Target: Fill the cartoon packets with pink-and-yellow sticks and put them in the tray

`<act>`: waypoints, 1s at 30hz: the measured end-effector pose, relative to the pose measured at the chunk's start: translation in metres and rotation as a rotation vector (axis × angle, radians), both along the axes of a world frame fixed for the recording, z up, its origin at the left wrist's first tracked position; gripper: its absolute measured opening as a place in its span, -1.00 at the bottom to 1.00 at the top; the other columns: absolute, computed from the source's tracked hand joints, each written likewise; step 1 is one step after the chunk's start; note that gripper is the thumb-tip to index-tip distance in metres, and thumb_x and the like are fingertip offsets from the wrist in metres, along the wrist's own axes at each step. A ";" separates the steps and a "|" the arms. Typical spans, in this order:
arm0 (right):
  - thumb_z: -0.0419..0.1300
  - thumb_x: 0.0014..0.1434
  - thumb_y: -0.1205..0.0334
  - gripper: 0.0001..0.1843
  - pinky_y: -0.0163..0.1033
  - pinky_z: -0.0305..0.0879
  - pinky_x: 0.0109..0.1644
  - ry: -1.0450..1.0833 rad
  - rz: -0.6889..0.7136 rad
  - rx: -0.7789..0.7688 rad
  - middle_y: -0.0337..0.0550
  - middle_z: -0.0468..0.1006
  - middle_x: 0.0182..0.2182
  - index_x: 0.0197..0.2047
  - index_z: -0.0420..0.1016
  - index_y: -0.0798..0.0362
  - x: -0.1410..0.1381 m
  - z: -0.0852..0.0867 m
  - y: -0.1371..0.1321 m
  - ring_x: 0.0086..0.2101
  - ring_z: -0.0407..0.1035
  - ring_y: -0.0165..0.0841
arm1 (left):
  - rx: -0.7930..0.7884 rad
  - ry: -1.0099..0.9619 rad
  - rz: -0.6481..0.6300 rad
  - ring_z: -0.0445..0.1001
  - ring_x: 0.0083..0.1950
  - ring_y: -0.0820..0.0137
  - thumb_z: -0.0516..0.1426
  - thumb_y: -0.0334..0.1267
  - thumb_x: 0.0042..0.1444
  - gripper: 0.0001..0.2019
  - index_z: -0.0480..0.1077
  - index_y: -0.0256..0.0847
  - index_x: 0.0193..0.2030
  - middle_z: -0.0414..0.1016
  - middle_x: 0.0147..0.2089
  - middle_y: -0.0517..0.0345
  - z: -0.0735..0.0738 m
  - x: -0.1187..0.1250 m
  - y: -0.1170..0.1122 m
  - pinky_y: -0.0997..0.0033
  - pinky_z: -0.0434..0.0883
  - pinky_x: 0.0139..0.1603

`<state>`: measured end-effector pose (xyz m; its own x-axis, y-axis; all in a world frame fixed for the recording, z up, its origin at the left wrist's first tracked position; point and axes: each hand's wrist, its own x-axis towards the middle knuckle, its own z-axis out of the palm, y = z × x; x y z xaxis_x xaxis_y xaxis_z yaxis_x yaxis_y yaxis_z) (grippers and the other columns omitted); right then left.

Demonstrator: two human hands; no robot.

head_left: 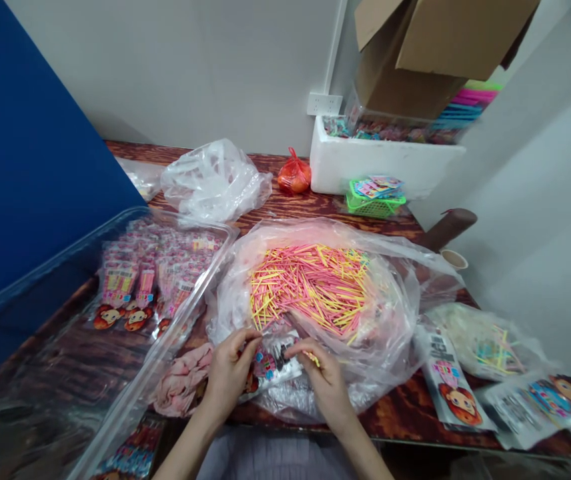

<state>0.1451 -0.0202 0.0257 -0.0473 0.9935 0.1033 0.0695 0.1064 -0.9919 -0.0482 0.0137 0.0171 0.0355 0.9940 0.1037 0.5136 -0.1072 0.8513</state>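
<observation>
My left hand [233, 365] pinches the upper left edge of a small printed plastic packet [266, 363] with a cartoon figure on it. My right hand [323, 377] is closed at the packet's right side, its fingertips against the printed front. Short yellow sticks [312, 359] poke out between the right fingers; how many is hidden. Just beyond both hands lies a large clear plastic bag [395, 333], spread wide around a heap of thin pink and yellow sticks [310, 283]. A crumpled pink cloth [183, 383] is beside my left hand.
On the left, a clear plastic bin [135, 393] holds many filled packets [160, 267]. Flat printed packets [453, 387] lie at right, near a smaller bag of sticks [485, 343]. Behind are a white foam box [385, 160], a green basket [375, 203] and a red bag [294, 175].
</observation>
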 end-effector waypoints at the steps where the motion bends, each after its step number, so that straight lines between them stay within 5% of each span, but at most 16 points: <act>1: 0.08 0.32 0.13 -0.75 -0.24 0.27 -0.09 -0.001 0.000 -0.003 -0.15 0.57 -0.30 -0.24 0.57 -0.02 0.000 0.000 0.000 -0.22 0.43 -0.26 | 0.006 -0.016 0.005 0.53 -0.21 0.28 0.08 -0.16 0.20 -0.80 0.49 -0.17 -0.27 0.60 -0.27 0.12 0.000 -0.001 0.000 0.36 0.41 -0.14; 30: 0.05 0.34 0.20 -0.77 -0.29 0.24 -0.08 -0.006 0.031 -0.053 -0.20 0.55 -0.30 -0.24 0.53 -0.01 -0.005 -0.010 -0.001 -0.22 0.42 -0.32 | -0.177 -0.366 0.073 0.49 -0.22 0.37 0.19 -0.15 0.12 -0.83 0.52 -0.19 -0.25 0.57 -0.28 0.19 -0.018 -0.011 -0.004 0.49 0.37 -0.15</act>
<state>0.1400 -0.0216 0.0158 -0.0783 0.9957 0.0500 0.0734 0.0558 -0.9957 -0.0596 0.0101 -0.0005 -0.0433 0.9961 -0.0766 0.1740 0.0830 0.9812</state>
